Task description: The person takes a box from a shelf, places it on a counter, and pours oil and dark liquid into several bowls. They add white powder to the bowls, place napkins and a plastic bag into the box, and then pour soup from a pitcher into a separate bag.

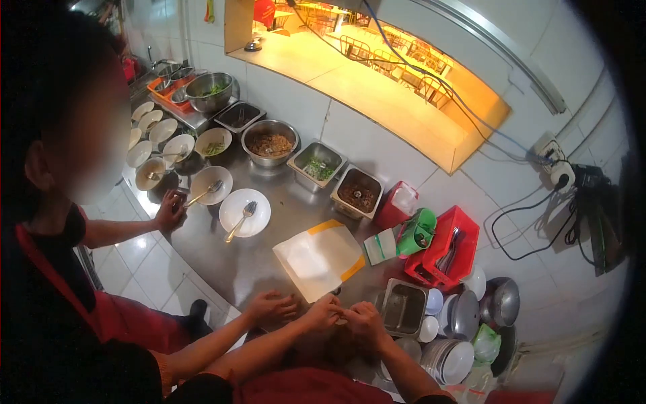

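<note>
Steel counter [222,262], near edge, at 6 o'clock in the view: that is where the small item [343,314] sits, pinched between both hands and mostly hidden by them, too small to name. It looks light and easily dropped, so a fingertip pinch from each end seems the right hold. The left hand [323,313] closes on it from 9 o'clock and the right hand [367,322] from 3 o'clock, fingers curled tight, tips meeting over it. A co-worker's hand [270,306] rests loosely at 9 o'clock, apart from it. A white board with yellow edging [316,259] lies at 12 o'clock, an empty steel pan [402,306] at 2 o'clock, and stacked white bowls [451,357] at 4 o'clock.
</note>
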